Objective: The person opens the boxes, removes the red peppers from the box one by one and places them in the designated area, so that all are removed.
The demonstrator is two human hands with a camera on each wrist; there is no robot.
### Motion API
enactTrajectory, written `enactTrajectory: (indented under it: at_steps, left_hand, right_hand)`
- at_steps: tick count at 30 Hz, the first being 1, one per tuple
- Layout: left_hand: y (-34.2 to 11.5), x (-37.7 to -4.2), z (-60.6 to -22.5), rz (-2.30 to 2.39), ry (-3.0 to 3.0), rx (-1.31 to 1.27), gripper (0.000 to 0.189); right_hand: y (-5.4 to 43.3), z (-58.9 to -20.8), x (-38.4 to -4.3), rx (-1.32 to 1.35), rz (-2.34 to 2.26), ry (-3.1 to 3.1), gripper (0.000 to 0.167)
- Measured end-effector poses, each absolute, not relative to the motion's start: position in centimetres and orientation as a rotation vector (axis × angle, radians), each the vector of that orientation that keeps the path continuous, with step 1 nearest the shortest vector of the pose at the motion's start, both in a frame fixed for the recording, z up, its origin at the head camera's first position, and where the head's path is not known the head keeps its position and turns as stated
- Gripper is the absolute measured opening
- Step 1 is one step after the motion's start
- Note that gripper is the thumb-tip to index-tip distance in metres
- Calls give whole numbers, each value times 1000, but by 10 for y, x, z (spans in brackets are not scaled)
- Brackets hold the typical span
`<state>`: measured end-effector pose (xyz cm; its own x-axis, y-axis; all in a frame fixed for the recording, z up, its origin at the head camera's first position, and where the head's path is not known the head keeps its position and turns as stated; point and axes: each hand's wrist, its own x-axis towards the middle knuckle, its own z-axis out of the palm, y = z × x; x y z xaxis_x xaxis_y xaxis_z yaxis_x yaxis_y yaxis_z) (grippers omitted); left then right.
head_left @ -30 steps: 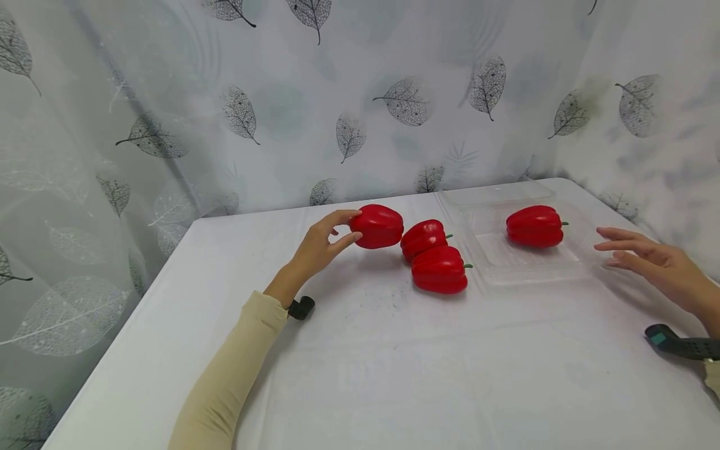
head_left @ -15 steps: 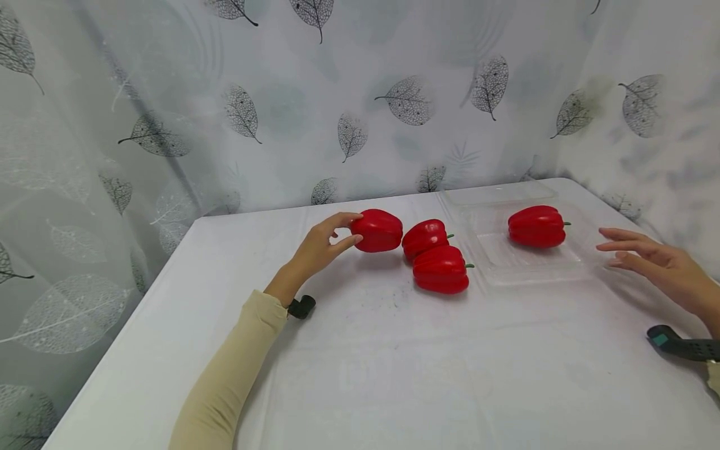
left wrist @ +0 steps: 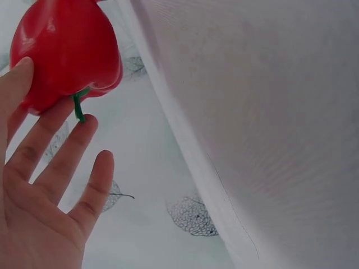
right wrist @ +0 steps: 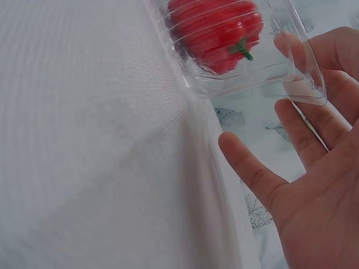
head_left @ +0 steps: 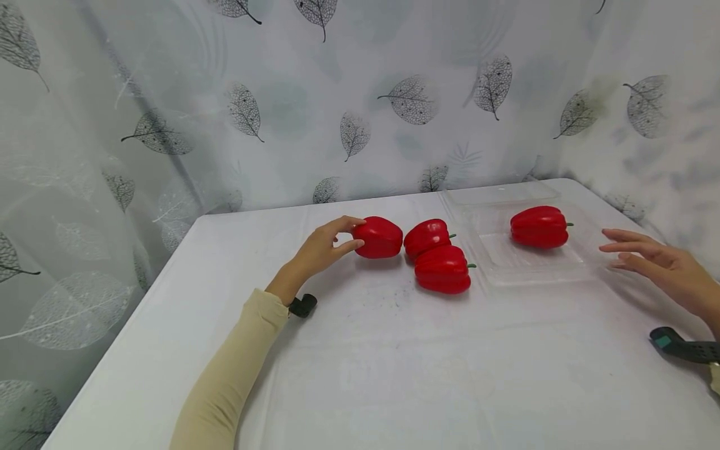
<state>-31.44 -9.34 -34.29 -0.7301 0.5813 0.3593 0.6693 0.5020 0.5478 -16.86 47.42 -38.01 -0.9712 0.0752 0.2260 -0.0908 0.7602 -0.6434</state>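
Note:
My left hand (head_left: 323, 249) pinches a red bell pepper (head_left: 378, 237) from its left side, thumb in front and fingers behind. In the left wrist view that bell pepper (left wrist: 67, 47) shows its green stem near the fingers. Just to its right, two more red bell peppers lie together, a rear one (head_left: 425, 237) and a front one (head_left: 442, 270). A clear plastic container (head_left: 540, 274) holds another red bell pepper (head_left: 540, 227). Beside the container's right edge is my right hand (head_left: 655, 259), fingers loosely extended. In the right wrist view, its fingertips overlap the clear rim (right wrist: 320, 84).
A white cloth covers the table (head_left: 394, 375). Behind and at the sides hangs a leaf-patterned curtain (head_left: 304, 125). The container's clear lid (head_left: 500, 192) lies open toward the back edge.
My left hand's bell pepper has come down toward the table, close beside the other two. My right hand has stayed by the container. The view has shifted slightly.

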Motion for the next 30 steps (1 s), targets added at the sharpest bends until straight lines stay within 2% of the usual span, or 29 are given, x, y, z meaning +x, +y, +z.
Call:
enactTrajectory:
  at_steps: [13,30]
  left_hand:
    - [-91,-312,-344,-890,-2741,-1053,46]
    - [-91,-316,-345,-1136,-2753,-1039,44]
  right_hand:
    - [475,-381,-169,38,1018,-2693,39]
    - [475,-379,-168,52,1014,-2705,38]
